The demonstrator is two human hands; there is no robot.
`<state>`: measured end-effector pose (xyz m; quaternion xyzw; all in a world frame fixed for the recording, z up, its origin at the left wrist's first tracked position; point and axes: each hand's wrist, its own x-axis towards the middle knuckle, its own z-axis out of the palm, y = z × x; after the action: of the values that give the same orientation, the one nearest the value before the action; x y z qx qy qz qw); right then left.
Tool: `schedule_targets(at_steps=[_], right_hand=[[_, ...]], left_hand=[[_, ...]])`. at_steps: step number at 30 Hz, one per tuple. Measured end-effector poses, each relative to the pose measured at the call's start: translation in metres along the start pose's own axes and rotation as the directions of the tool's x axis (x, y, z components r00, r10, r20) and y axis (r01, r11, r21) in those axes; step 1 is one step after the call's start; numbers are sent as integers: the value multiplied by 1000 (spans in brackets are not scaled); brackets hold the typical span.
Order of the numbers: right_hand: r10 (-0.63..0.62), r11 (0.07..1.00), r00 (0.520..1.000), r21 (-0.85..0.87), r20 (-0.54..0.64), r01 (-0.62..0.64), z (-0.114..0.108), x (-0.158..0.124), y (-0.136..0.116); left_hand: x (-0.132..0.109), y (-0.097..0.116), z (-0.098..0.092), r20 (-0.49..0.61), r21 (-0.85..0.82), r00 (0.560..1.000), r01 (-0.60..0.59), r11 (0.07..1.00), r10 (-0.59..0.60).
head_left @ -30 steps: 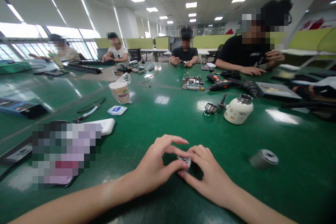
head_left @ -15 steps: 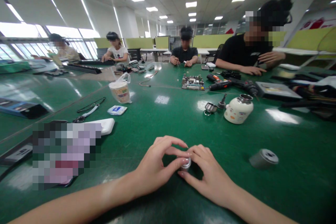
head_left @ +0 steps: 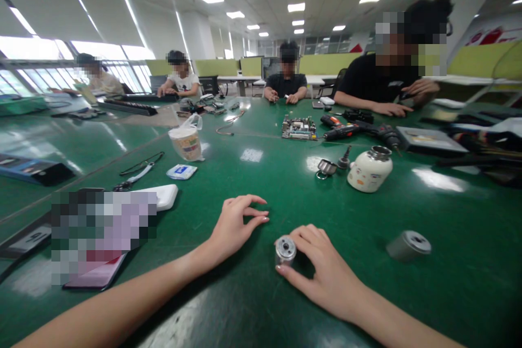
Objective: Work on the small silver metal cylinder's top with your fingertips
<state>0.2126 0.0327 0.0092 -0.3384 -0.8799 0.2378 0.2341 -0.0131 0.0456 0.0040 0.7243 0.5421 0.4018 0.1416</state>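
My right hand [head_left: 320, 266] grips a small silver metal cylinder [head_left: 285, 250] that stands upright on the green table. Its thumb is on the near side and its fingers lie behind. The cylinder's top shows a central hole and small dark openings. My left hand [head_left: 238, 223] is up and to the left of the cylinder, apart from it, with nothing in its slightly curled, parted fingers. A second, similar metal cylinder [head_left: 409, 246] stands on the table to the right of my right hand.
A cream bottle without a lid [head_left: 370, 169] stands ahead right, beside its dark cap parts [head_left: 327, 168]. Farther off are a circuit board [head_left: 299, 128] and a power drill [head_left: 342, 131]. A bagged cup [head_left: 186, 140], a small packet [head_left: 181, 172] and a phone [head_left: 95, 277] lie left. Several people sit around.
My left hand has let go of the cylinder's top and moved left and away. My right hand keeps its hold, and the cylinder's top is now uncovered.
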Motion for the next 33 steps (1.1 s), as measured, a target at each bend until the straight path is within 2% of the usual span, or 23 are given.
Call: schedule_targets(at_steps=[3, 5, 9, 17, 19, 25, 30, 33], right_hand=[[-5, 1000, 1000, 2, -6, 5, 1, 0, 0], [-15, 1000, 1000, 1, -14, 15, 2, 0, 1], [-18, 1000, 1000, -5, -23, 18, 4, 0, 2], [-33, 999, 999, -1, -24, 33, 4, -1, 4], [-38, 999, 999, -4, -22, 38, 3, -1, 4], [-25, 1000, 1000, 3, -10, 25, 1, 0, 2], [-22, 999, 1000, 33, -18, 22, 3, -1, 3], [-38, 988, 998, 148, -55, 45, 2, -3, 6]], left_hand=[[-7, 16, -3, -53, -46, 998, -36, 998, 34], [-15, 32, -4, -83, -137, 991, -115, 984, 105], [-25, 50, -5, 5, -164, 985, -169, 972, 172], [-25, 52, -7, 130, -188, 967, -194, 963, 220], [-25, 55, -8, 130, -180, 968, -192, 965, 216], [-26, 56, -7, 30, -113, 992, -117, 987, 121], [-28, 55, -9, 115, -183, 983, -118, 976, 141], [-31, 51, -6, 151, -207, 982, -78, 975, 110]])
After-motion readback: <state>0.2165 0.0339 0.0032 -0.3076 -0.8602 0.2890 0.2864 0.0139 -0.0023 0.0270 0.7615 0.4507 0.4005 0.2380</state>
